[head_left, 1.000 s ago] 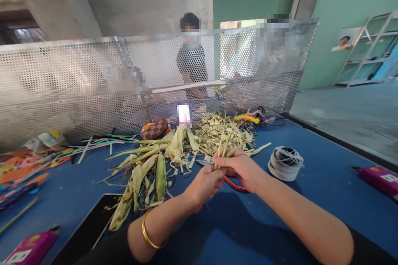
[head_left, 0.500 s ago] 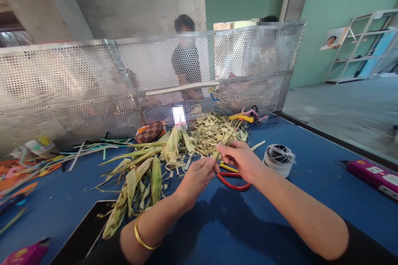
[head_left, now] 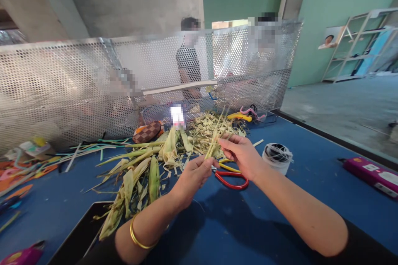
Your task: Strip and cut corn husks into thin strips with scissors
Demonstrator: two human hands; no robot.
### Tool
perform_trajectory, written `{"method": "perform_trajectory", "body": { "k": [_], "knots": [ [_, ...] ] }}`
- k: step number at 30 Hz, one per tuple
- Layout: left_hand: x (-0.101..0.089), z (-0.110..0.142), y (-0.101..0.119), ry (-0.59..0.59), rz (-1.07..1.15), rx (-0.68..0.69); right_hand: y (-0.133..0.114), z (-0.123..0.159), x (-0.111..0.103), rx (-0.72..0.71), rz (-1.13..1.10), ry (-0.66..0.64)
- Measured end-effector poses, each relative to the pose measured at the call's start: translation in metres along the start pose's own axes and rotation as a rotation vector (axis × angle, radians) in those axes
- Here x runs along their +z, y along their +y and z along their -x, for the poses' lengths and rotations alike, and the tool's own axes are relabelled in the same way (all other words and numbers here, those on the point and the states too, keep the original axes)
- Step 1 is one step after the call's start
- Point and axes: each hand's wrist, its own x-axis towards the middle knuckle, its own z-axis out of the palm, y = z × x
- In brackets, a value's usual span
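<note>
My left hand (head_left: 197, 176) is closed, pinching the lower end of a thin bundle of pale green corn husk strips (head_left: 214, 143) that points up and away from me. My right hand (head_left: 241, 154) meets the same bundle higher up, thumb and fingers pressed together on a few of its strips. Beneath the hands lies a tool with red loop handles (head_left: 232, 187), perhaps scissors; its front end is mostly covered. Beyond the fingers spreads a heap of shredded dry husk (head_left: 205, 126). Whole corn husks (head_left: 154, 180) lie left of my left hand.
A white spool (head_left: 277, 167) stands on the blue table (head_left: 295, 203), right of my hands. Farther right lies a purple box-cutter-like tool (head_left: 371, 176). A black tray (head_left: 79, 227) sits front left. Behind a perforated metal screen (head_left: 149, 62) are several people. A yellow tool (head_left: 239, 116) lies near it.
My hands have moved slightly apart, the right one opening a gap from the left along the strips. The bundle now stands more upright and shows more of its length. The view has shifted slightly.
</note>
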Motion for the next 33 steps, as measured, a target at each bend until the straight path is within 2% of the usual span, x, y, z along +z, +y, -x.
{"method": "perform_trajectory", "body": {
  "k": [8, 19, 28, 33],
  "knots": [
    [0.0017, 0.0011, 0.0011, 0.057, 0.096, 0.032, 0.0005, 0.0032, 0.0056, -0.075, 0.038, 0.149],
    [0.002, -0.0012, -0.0018, 0.08, 0.08, 0.028, 0.0036, 0.0023, 0.0047, -0.019, -0.091, 0.108],
    [0.0028, -0.0003, -0.0031, 0.087, 0.012, 0.07, 0.0012, 0.004, 0.0082, -0.008, -0.121, 0.153],
    [0.0024, 0.0017, -0.0003, 0.038, -0.066, 0.058, 0.002, 0.0035, 0.0063, 0.014, -0.095, 0.139]
  ]
}}
